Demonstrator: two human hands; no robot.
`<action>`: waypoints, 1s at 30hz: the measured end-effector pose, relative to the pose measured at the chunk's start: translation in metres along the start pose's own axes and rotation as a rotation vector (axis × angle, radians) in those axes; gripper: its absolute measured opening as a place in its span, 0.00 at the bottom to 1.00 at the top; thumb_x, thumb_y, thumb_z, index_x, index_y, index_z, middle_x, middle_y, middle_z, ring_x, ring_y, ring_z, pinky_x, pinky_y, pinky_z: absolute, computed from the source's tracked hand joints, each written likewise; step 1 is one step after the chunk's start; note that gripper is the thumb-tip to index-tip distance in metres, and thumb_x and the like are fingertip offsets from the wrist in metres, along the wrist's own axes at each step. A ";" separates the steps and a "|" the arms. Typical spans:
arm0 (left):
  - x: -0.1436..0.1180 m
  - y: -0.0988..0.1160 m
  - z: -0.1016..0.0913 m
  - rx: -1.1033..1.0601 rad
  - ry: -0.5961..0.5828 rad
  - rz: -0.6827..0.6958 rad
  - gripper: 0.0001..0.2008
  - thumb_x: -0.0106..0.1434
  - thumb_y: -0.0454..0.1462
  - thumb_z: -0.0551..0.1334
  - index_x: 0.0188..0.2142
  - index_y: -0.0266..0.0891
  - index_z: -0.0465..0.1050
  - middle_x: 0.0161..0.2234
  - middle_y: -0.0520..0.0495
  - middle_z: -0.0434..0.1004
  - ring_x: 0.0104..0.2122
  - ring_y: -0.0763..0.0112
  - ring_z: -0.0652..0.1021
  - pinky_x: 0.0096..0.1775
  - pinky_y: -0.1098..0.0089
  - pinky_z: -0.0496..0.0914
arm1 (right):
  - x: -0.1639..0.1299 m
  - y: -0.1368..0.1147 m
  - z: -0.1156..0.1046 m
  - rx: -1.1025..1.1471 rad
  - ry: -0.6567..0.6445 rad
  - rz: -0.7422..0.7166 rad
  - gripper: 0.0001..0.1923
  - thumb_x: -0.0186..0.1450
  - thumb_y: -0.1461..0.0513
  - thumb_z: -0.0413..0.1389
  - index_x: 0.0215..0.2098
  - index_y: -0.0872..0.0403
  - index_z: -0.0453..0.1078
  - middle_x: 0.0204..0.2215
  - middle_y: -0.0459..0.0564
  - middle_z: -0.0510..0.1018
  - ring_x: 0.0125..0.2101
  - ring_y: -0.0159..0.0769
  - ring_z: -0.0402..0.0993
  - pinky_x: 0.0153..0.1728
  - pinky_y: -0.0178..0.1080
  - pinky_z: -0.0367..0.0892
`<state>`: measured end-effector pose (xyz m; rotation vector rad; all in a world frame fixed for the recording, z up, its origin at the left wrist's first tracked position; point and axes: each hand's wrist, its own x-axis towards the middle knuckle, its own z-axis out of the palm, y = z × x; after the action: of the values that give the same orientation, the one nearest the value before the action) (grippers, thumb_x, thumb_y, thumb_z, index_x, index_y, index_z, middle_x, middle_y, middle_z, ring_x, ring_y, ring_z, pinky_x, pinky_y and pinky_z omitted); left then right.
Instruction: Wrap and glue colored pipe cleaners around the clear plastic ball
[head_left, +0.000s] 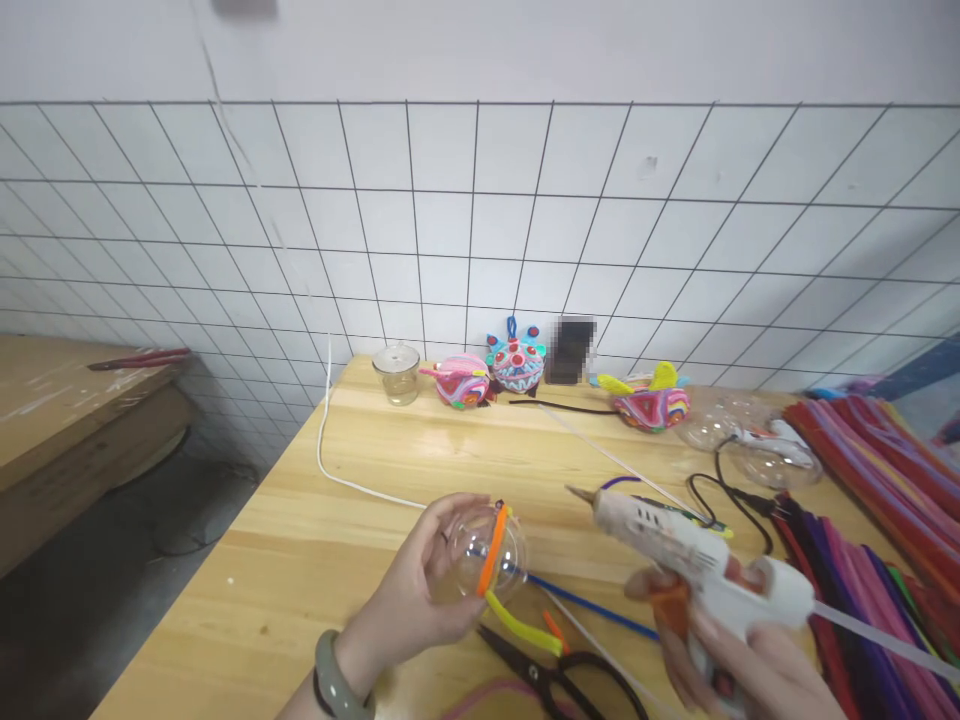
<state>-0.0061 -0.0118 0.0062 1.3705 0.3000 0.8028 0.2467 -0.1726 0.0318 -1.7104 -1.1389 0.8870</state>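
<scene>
A pale, wood-grained bench [277, 590] fills the lower view, its back edge along a wall [450, 150] of white tiles with dark grout lines, plain white above. Over the near part of the bench, the left hand [420, 580] is curled around a clear ball [469, 575] banded by an orange strip [493, 550], thumb below and fingers above. The right hand [765, 665] is wrapped around the handle of a white glue gun [660, 530], whose nozzle points toward the ball without touching it. Beneath lie black scissors [534, 672] and a blue strip [592, 605]. Along the back, from left to right, stand a glass cup [397, 375], a pink striped ball [459, 382], a blue-and-red ornament [517, 365], a pixelated dark rectangle [571, 350] and a yellow-winged ornament [652, 405]. Farther right are more clear balls [709, 425] and bundles of fuzzy coloured stems [862, 450]. At far left, past a gap of dark grey floor [217, 540], a brown second bench [60, 410] carries a reddish tool [142, 358]
</scene>
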 end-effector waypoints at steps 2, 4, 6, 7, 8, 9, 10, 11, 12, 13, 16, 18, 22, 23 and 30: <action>0.001 -0.002 -0.001 -0.011 0.012 -0.004 0.32 0.56 0.33 0.68 0.57 0.48 0.60 0.60 0.37 0.64 0.61 0.49 0.66 0.61 0.48 0.58 | 0.020 0.012 0.000 -0.228 0.085 -0.038 0.22 0.67 0.47 0.48 0.40 0.55 0.73 0.16 0.46 0.73 0.18 0.38 0.70 0.22 0.38 0.68; 0.002 -0.004 -0.001 -0.022 0.027 -0.007 0.32 0.56 0.33 0.68 0.57 0.48 0.59 0.60 0.37 0.64 0.61 0.49 0.65 0.61 0.47 0.57 | 0.038 0.027 0.004 -0.496 0.299 -0.127 0.21 0.66 0.49 0.48 0.44 0.55 0.70 0.27 0.52 0.79 0.23 0.41 0.73 0.25 0.40 0.70; 0.002 -0.006 -0.002 -0.038 0.036 -0.014 0.32 0.56 0.33 0.68 0.58 0.46 0.58 0.61 0.36 0.63 0.62 0.48 0.64 0.61 0.46 0.56 | 0.051 0.040 0.011 -0.561 0.327 -0.178 0.19 0.64 0.51 0.48 0.42 0.55 0.71 0.35 0.57 0.78 0.35 0.47 0.76 0.38 0.44 0.72; 0.002 -0.007 -0.002 -0.046 0.037 -0.016 0.32 0.56 0.34 0.68 0.58 0.46 0.58 0.61 0.35 0.62 0.62 0.47 0.64 0.61 0.45 0.56 | 0.056 0.046 0.016 -0.593 0.339 -0.185 0.18 0.64 0.53 0.48 0.44 0.56 0.70 0.39 0.59 0.77 0.40 0.49 0.76 0.41 0.47 0.71; 0.001 -0.008 -0.002 -0.050 0.036 -0.016 0.32 0.56 0.34 0.68 0.58 0.45 0.58 0.61 0.34 0.62 0.62 0.46 0.64 0.61 0.45 0.55 | 0.060 0.051 0.020 -0.616 0.345 -0.187 0.18 0.65 0.54 0.47 0.45 0.56 0.70 0.41 0.60 0.75 0.42 0.51 0.75 0.43 0.49 0.70; 0.001 -0.010 -0.002 -0.050 0.035 -0.015 0.33 0.56 0.34 0.68 0.58 0.45 0.58 0.61 0.34 0.62 0.62 0.46 0.63 0.61 0.45 0.55 | 0.062 0.055 0.024 -0.643 0.352 -0.188 0.18 0.65 0.55 0.47 0.45 0.56 0.69 0.41 0.60 0.74 0.43 0.51 0.75 0.44 0.50 0.70; 0.000 -0.011 -0.002 -0.046 0.036 -0.017 0.33 0.56 0.34 0.68 0.58 0.45 0.58 0.61 0.34 0.62 0.62 0.46 0.63 0.62 0.45 0.55 | 0.065 0.058 0.028 -0.671 0.360 -0.189 0.17 0.66 0.55 0.46 0.45 0.56 0.69 0.41 0.60 0.73 0.42 0.51 0.75 0.43 0.50 0.70; 0.000 -0.011 -0.002 -0.039 0.040 -0.019 0.33 0.55 0.34 0.69 0.58 0.45 0.58 0.61 0.34 0.62 0.62 0.46 0.63 0.62 0.45 0.55 | 0.067 0.061 0.032 -0.697 0.367 -0.193 0.16 0.67 0.56 0.45 0.44 0.56 0.69 0.40 0.60 0.72 0.41 0.50 0.75 0.43 0.50 0.71; 0.000 -0.012 -0.002 -0.033 0.044 -0.023 0.33 0.55 0.34 0.69 0.58 0.46 0.58 0.61 0.35 0.63 0.62 0.47 0.64 0.62 0.45 0.55 | 0.069 0.064 0.035 -0.722 0.375 -0.198 0.16 0.67 0.57 0.45 0.44 0.56 0.69 0.39 0.60 0.71 0.40 0.50 0.76 0.42 0.50 0.71; 0.000 -0.012 -0.002 -0.028 0.049 -0.027 0.34 0.55 0.33 0.69 0.58 0.46 0.58 0.61 0.35 0.63 0.62 0.47 0.64 0.62 0.46 0.55 | 0.071 0.066 0.037 -0.747 0.384 -0.205 0.15 0.67 0.58 0.44 0.45 0.57 0.68 0.39 0.60 0.71 0.40 0.50 0.76 0.42 0.50 0.72; -0.001 -0.011 -0.001 -0.021 0.055 -0.029 0.34 0.54 0.33 0.69 0.58 0.47 0.58 0.61 0.37 0.62 0.63 0.49 0.63 0.63 0.48 0.55 | 0.076 0.071 0.043 -0.820 0.409 -0.243 0.17 0.67 0.62 0.44 0.50 0.61 0.65 0.40 0.63 0.71 0.42 0.53 0.74 0.43 0.52 0.72; 0.000 -0.009 -0.001 -0.012 0.053 -0.034 0.34 0.54 0.32 0.69 0.58 0.47 0.58 0.61 0.38 0.62 0.63 0.50 0.63 0.63 0.49 0.55 | 0.076 0.070 0.045 -0.866 0.409 -0.267 0.18 0.66 0.64 0.45 0.51 0.63 0.65 0.41 0.66 0.72 0.42 0.54 0.74 0.43 0.53 0.72; 0.001 -0.002 0.002 0.017 0.065 -0.081 0.34 0.54 0.32 0.69 0.57 0.46 0.58 0.60 0.37 0.63 0.63 0.51 0.63 0.63 0.48 0.54 | 0.060 0.048 0.046 -0.952 0.433 -0.299 0.17 0.66 0.62 0.48 0.51 0.58 0.68 0.47 0.70 0.72 0.45 0.64 0.72 0.40 0.64 0.69; 0.002 0.000 0.003 0.020 0.066 -0.088 0.34 0.54 0.32 0.69 0.56 0.46 0.58 0.60 0.37 0.63 0.62 0.51 0.63 0.63 0.48 0.54 | 0.054 0.037 0.047 -0.942 0.417 -0.369 0.16 0.66 0.61 0.49 0.51 0.57 0.67 0.48 0.68 0.73 0.47 0.62 0.72 0.42 0.63 0.69; 0.005 0.006 0.013 0.047 0.064 -0.134 0.34 0.51 0.29 0.67 0.56 0.42 0.57 0.58 0.34 0.64 0.61 0.50 0.65 0.61 0.48 0.56 | 0.024 -0.039 0.059 -0.505 0.055 -0.777 0.14 0.65 0.63 0.58 0.48 0.47 0.66 0.39 0.50 0.79 0.39 0.39 0.78 0.39 0.36 0.74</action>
<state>0.0038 -0.0184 0.0156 1.3557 0.4583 0.7327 0.1897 -0.1261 0.0438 -1.4350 -1.9057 0.0660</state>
